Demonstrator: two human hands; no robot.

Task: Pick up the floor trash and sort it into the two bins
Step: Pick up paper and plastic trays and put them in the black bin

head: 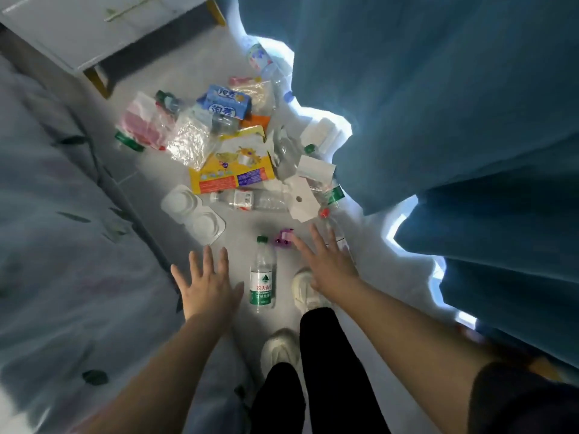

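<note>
Head cam looking straight down, and both hands are out in front with fingers spread and nothing in them: left hand (208, 286) sits just left of a water bottle (262, 278) with a green cap and green label, right hand (326, 261) just right of it, fingertips near a little purple thing (283, 238) that's too blurry to make out. The bottle lies flat on the pale floor (369, 292), cap pointing away, between the two hands and right beside a white shoe (302, 289); the other shoe (279, 349) is closer in. The rest of the trash is in a heap further ahead: a white plastic tray (194, 214) with two round wells, a clear bottle (250, 199) lying sideways, a yellow package (233, 170), a blue packet (224, 103), a crinkly clear bag (191, 139), a pink bag (142, 125) and a white card (300, 200) with a hole in it, next to a red cap (325, 213). Teal curtain (454, 104) runs down the right side, a grey leaf-print bedspread (62, 245) down the left, white cabinet (94, 32) at the far end
</note>
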